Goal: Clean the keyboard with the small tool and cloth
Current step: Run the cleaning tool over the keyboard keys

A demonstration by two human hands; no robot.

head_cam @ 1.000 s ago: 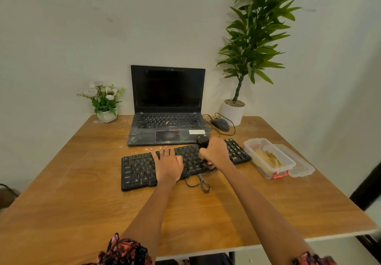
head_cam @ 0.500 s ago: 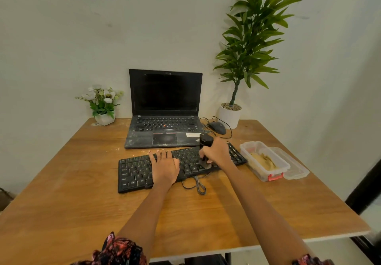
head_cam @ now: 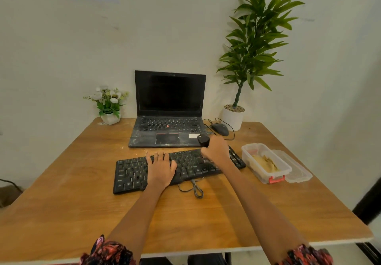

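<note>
The keyboard (head_cam: 177, 168) lay on the table (head_cam: 61, 203) under both hands. The left hand (head_cam: 160, 171) pressed flat on its keys, fingers (head_cam: 156, 156) straight and slightly spread. The right hand (head_cam: 215, 151) curled around a small black tool (head_cam: 203, 140), held upright over the keys beside the left fingers. Beyond them stood a laptop (head_cam: 169, 118); right of the right hand sat a container (head_cam: 266, 163).

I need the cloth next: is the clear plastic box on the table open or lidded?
Open: the clear plastic box has no lid on; its clear lid lies beside it, and something yellowish shows inside.
</note>
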